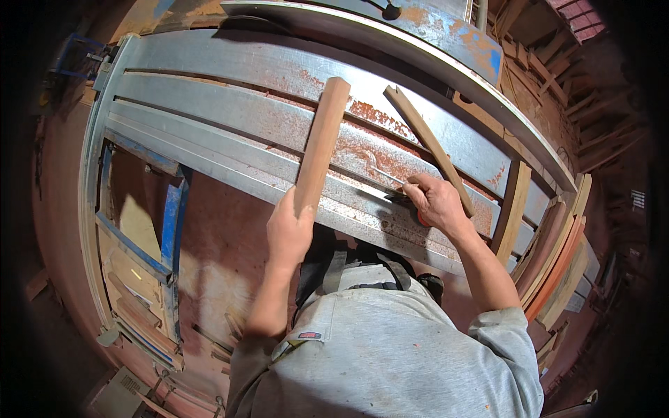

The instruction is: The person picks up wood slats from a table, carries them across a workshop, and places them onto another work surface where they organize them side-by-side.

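Note:
My left hand (290,228) grips the near end of a squared wooden bar (325,138), which reaches away from me across a slotted metal machine table (219,107). My right hand (436,201) is closed on a thin pale rod-like tool (388,175), its tip pointing left towards the bar over reddish sawdust (379,117). A dark part and a red part (423,219) show beneath this hand; I cannot tell whether they belong to the tool. Just beyond my right hand, a narrower wooden strip (426,138) with a notched far end lies slantwise on the table.
A long metal fence (418,47) curves across the far side. Another wooden piece (511,211) lies at the table's right, beside several stacked boards (556,256). A blue metal frame (170,224) stands at the left. Wood offcuts (549,68) are heaped at far right.

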Demonstrator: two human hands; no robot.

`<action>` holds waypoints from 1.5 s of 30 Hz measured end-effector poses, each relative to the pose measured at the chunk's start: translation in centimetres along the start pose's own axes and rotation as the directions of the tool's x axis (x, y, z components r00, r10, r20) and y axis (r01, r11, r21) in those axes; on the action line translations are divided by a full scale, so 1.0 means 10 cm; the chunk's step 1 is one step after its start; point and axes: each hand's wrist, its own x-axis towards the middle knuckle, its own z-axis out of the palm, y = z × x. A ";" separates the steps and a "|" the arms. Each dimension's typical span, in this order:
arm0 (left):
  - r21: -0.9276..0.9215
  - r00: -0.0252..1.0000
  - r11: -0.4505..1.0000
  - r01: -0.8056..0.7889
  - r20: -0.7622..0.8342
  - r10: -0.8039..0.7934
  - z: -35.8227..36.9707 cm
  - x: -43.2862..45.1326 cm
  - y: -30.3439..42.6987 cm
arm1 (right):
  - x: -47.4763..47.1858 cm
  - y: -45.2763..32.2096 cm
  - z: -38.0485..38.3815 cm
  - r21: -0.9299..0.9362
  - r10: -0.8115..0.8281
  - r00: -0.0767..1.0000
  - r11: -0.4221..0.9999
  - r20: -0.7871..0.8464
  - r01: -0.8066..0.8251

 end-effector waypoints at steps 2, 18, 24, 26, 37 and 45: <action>-0.502 0.980 0.845 0.184 0.163 -0.116 -0.06 0.02 -0.01 | -0.04 0.03 0.05 -0.093 -0.010 1.000 0.996 -0.018 0.008; -0.919 0.914 0.075 0.387 0.372 -0.162 -0.05 -0.07 0.12 | -0.10 0.00 0.05 -0.247 -0.182 0.977 0.957 -0.111 0.150; -0.909 0.920 0.152 0.388 0.373 -0.120 0.02 -0.04 0.03 | -0.23 0.31 -0.24 -0.275 -0.163 0.938 0.958 -0.305 0.077; -0.904 0.931 0.242 0.354 0.317 -0.179 0.10 -0.05 0.03 | -0.29 0.39 -0.30 -0.291 -0.056 0.959 0.956 -0.279 -0.029; -0.905 0.911 -0.111 0.411 0.410 0.032 0.15 -0.04 0.31 | -0.37 0.66 -0.31 -0.254 0.168 0.974 0.946 -0.150 -0.202; -0.888 0.905 -0.177 0.424 0.412 0.101 0.27 0.13 0.47 | -0.40 1.00 -0.37 -0.118 0.119 0.974 0.983 -0.195 -0.143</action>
